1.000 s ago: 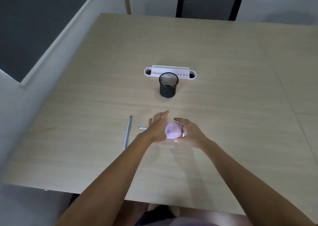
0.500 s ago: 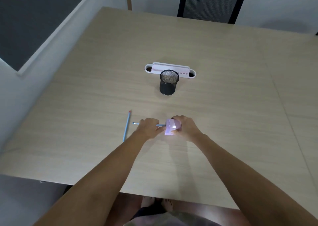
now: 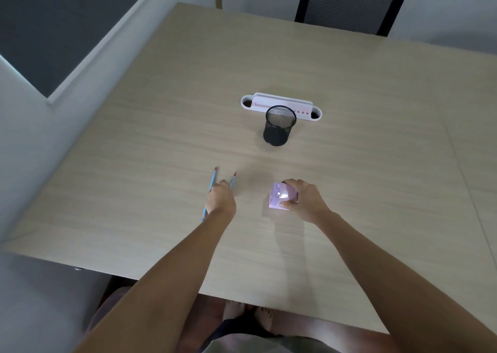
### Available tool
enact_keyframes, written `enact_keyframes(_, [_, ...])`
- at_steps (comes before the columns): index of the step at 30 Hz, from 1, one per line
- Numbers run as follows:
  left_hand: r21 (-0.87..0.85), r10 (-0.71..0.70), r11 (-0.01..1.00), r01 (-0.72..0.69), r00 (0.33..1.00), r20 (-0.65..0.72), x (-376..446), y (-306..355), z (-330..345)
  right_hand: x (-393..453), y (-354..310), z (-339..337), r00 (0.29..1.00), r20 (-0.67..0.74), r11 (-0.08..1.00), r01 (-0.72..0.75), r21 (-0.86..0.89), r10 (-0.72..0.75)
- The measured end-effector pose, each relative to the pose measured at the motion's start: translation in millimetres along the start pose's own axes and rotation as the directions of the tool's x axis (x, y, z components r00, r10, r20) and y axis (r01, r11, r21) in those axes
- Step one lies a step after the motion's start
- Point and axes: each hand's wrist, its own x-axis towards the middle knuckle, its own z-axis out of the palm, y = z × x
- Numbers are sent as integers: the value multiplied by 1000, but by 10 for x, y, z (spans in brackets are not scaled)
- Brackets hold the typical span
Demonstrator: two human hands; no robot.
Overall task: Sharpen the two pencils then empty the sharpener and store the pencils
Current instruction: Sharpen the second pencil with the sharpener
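Two blue pencils with red tips lie side by side on the wooden table (image 3: 349, 191). The left pencil (image 3: 213, 182) runs under my left hand. The right pencil (image 3: 233, 179) pokes out past the fingers of my left hand (image 3: 221, 199), which is closed on it just left of centre. My right hand (image 3: 302, 199) grips the pale pink sharpener (image 3: 279, 195) on the table, a little to the right of the pencils. Ahead stands a black mesh cup (image 3: 279, 128), upright with nothing showing inside.
A white and pink desk organiser (image 3: 279, 104) sits right behind the mesh cup. A black mesh chair (image 3: 347, 3) stands at the table's far edge. A grey partition wall (image 3: 40, 137) runs along the left side. My knees and bare feet show below the near edge.
My left hand pulled the pencil out of the sharpener and carried it left, beside the other pencil. My right hand kept hold of the sharpener and stayed in place.
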Motion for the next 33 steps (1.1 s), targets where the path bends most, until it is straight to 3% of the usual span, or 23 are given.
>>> enact_keyframes(9, [-82, -48, 996, 36, 987, -156, 158, -232, 29, 0, -4, -13, 1000, 11, 1000, -5, 23, 4])
enact_keyframes(14, [6, -69, 997, 70, 992, -109, 257, -451, 59, -2, -5, -11, 1000, 10, 999, 2, 32, -2])
enact_keyframes(17, [52, 37, 998, -30, 988, -150, 265, -481, 14, -3, 4, -5, 1000, 7, 999, -3, 35, 3])
enact_keyframes(19, [63, 215, 976, -208, 967, -134, 215, -420, -21, -13, -2, -10, 1000, 21, 999, -8, 41, 7])
enact_keyframes(21, [-43, 407, 911, -411, 910, -85, 131, -362, 19, -8, -2, -14, 1000, 30, 999, -8, 38, 7])
enact_keyframes(23, [-153, 512, 845, -513, 858, -51, 61, -340, 95, 4, 11, -3, 1000, 28, 1000, -2, 27, 1])
enact_keyframes(33, [-281, 584, 760, -585, 806, -98, 70, -261, 138, 37, 62, 21, 1000, 11, 1000, 19, 11, -19])
